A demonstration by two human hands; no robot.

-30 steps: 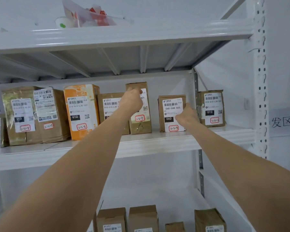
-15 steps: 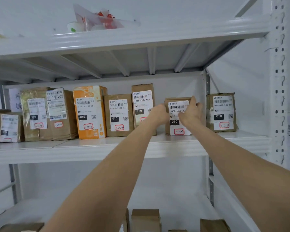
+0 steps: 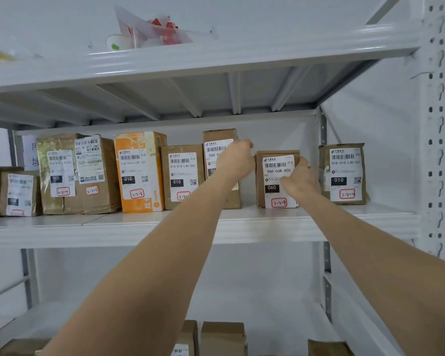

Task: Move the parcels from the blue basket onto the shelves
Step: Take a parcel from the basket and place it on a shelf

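Two hands (image 3: 235, 160) (image 3: 299, 179) hold tall parcel (image 3: 217, 140) and short parcel (image 3: 274, 176), gap between

Both bare arms reach up and forward, nearly straight, and converge toward the hands. The left arm (image 3: 149, 278) rises from the lower left, the right arm (image 3: 370, 253) from the lower right. The left hand (image 3: 235, 160) shows its back, fingers curled at the upper right edge of the tall parcel (image 3: 217, 136); its grip is hidden. The right hand (image 3: 299, 179), lower than the left, holds the right side of the short parcel (image 3: 275, 181), thumb on its front.
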